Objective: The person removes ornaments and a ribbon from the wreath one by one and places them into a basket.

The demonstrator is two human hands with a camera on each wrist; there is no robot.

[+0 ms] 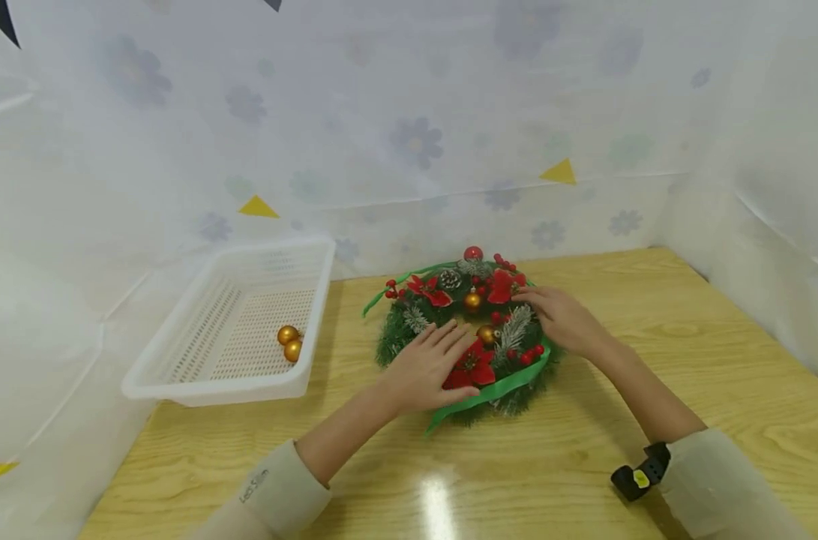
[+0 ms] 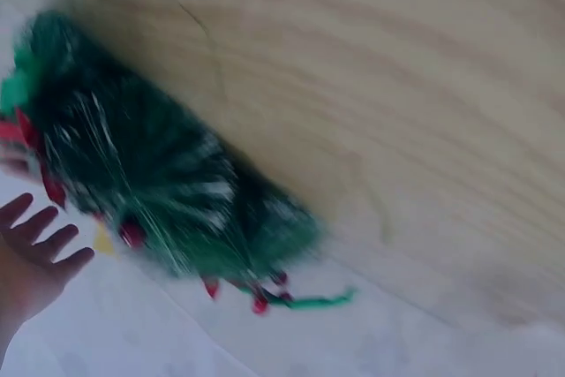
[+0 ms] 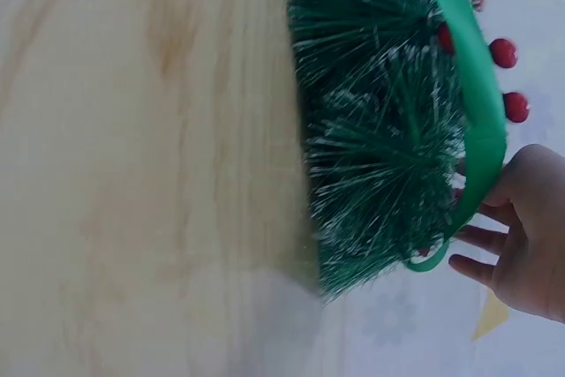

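A green Christmas wreath point(image 1: 394, 336) lies on the wooden table, dressed with red poinsettias point(image 1: 474, 366), berries, a pine cone point(image 1: 450, 280) and frosted sprigs. Two gold balls point(image 1: 472, 301) sit toward its middle. Around its edge runs a green ribbon point(image 1: 519, 381), one loose end sticking out at the far left and another at the front. My left hand point(image 1: 425, 367) is over the near left part with straight, spread fingers. At the right side, my right hand point(image 1: 565, 321) reaches its fingertips to the decorations; in the right wrist view its loosely spread fingers are beside the ribbon point(image 3: 481, 112).
A white plastic basket point(image 1: 223, 388) stands on the left of the table with gold balls point(image 1: 288, 335) inside. Behind the table hangs a pale flowered sheet point(image 1: 415, 142) with yellow triangles, and similar sheeting closes in both sides. A black band point(image 1: 641, 476) is on the right wrist.
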